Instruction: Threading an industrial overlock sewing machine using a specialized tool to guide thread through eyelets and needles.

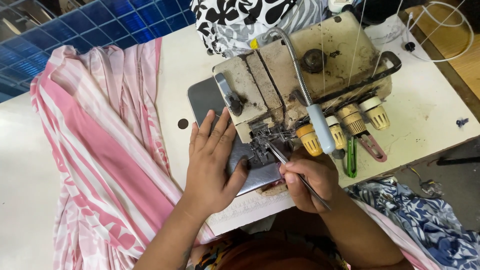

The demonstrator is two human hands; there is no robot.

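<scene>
Your left hand (212, 165) lies flat on the plate (202, 97); your right hand (312, 182) pinches tweezers (292, 170), tips at 11 o'clock, by the needles (262, 145).

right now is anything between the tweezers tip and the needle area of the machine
Nothing visible does. The right hand holds the tweezers with the tip already in among the needle parts of the machine. The left hand lies flat on the metal plate, off to the side.

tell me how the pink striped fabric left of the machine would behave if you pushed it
The pink striped fabric lies in soft folds and hangs over the table edge, so it is probably floppy and light. Pushed, it would likely bunch up rather than slide as a whole.
</scene>
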